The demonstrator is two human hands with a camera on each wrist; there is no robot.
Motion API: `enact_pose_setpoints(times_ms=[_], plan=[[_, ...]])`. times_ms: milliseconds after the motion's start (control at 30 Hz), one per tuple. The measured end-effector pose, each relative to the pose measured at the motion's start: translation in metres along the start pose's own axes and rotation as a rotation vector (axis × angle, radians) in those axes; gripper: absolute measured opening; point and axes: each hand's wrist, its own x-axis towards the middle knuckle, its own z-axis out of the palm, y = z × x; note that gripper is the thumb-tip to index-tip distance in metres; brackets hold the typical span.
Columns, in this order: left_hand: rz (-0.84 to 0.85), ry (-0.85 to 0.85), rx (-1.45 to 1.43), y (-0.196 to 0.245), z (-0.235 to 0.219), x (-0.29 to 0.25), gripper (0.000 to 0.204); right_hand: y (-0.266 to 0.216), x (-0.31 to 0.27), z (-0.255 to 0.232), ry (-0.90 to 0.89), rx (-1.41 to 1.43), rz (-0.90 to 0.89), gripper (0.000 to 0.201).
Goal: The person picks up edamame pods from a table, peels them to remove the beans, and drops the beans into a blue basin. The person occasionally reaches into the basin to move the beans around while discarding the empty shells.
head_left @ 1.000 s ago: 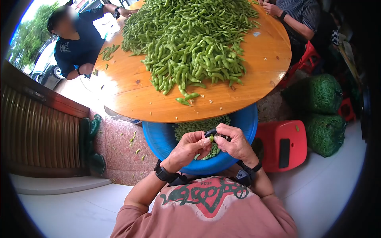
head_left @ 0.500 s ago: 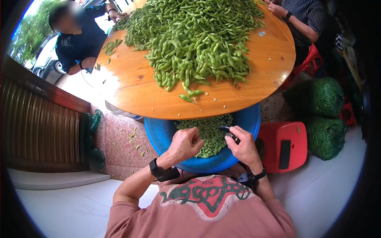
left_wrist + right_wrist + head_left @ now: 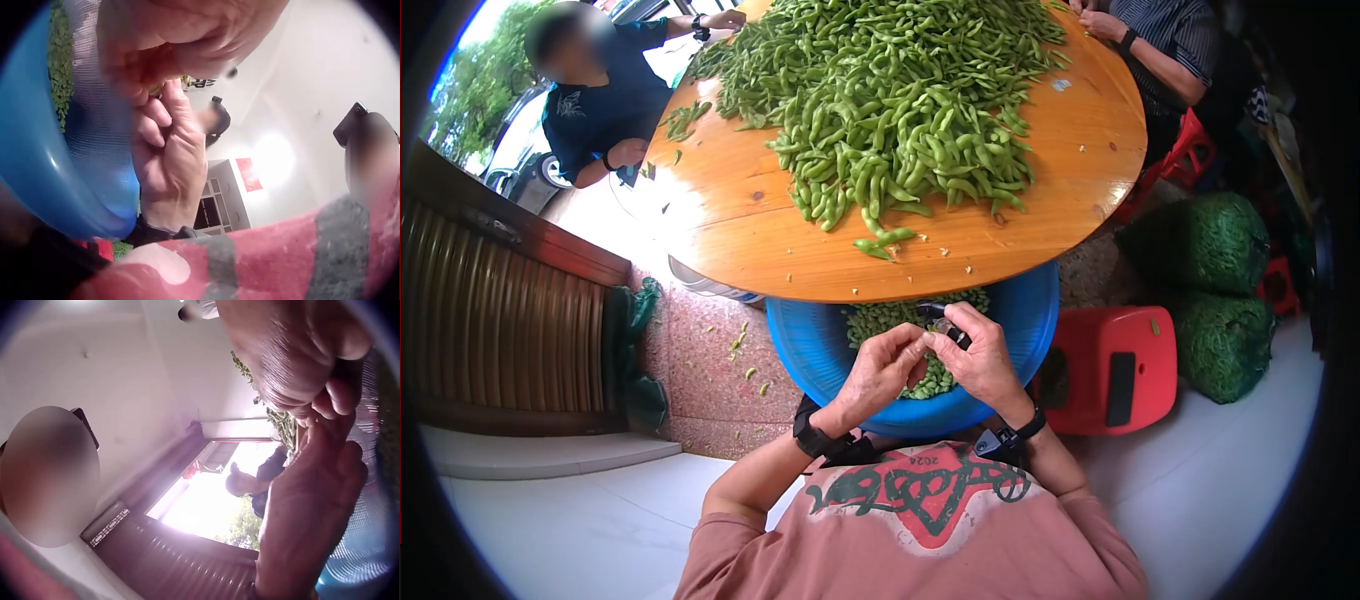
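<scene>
Over a blue basin (image 3: 795, 365) the left hand (image 3: 880, 375) and right hand (image 3: 980, 358) meet at their fingertips. A black tool (image 3: 930, 309) is gripped in the right hand; its exact form cannot be made out. Between the fingers in the left wrist view, a small yellow-green piece (image 3: 155, 90) shows, pinched by the left hand (image 3: 194, 37) and touched by the right hand (image 3: 172, 165). Shelled green beans (image 3: 880, 318) lie in the basin. In the right wrist view the fingers hide what is between them.
A wooden table (image 3: 730, 250) carries a large heap of green pods (image 3: 880, 120) just beyond the basin. At the right are a red stool (image 3: 1090, 350) and full green net bags (image 3: 1220, 345). Two other people (image 3: 605, 110) sit at the table's far sides.
The hands were together a second ago, then apart over the basin, and now meet again, the left moving right and the right moving left. The black tool has stayed in the right hand.
</scene>
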Motion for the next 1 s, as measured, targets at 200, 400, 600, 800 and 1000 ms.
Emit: enact_pose_setpoints(times_ms=[200,400,600,800,1000], plan=[[0.695,0.185,0.825,0.038,-0.008,0.010,0.010,-0.011,-0.013,-0.040,0.145,0.031,0.140,0.012],[0.668,0.395,1.108,0.081,-0.060,0.040,0.017,-0.009,-0.049,-0.134,0.330,-0.501,0.244,0.018],[0.687,0.326,1.197,0.080,-0.075,0.057,0.023,0.001,-0.053,-0.141,0.441,-0.724,0.111,0.013],[0.221,0.052,0.057,0.062,-0.028,0.014,0.007,-0.039,-0.020,-0.058,0.090,0.205,0.355,0.012],[0.309,0.051,-0.123,0.024,0.000,0.004,0.012,-0.031,-0.005,-0.022,-0.144,0.751,0.408,0.013]])
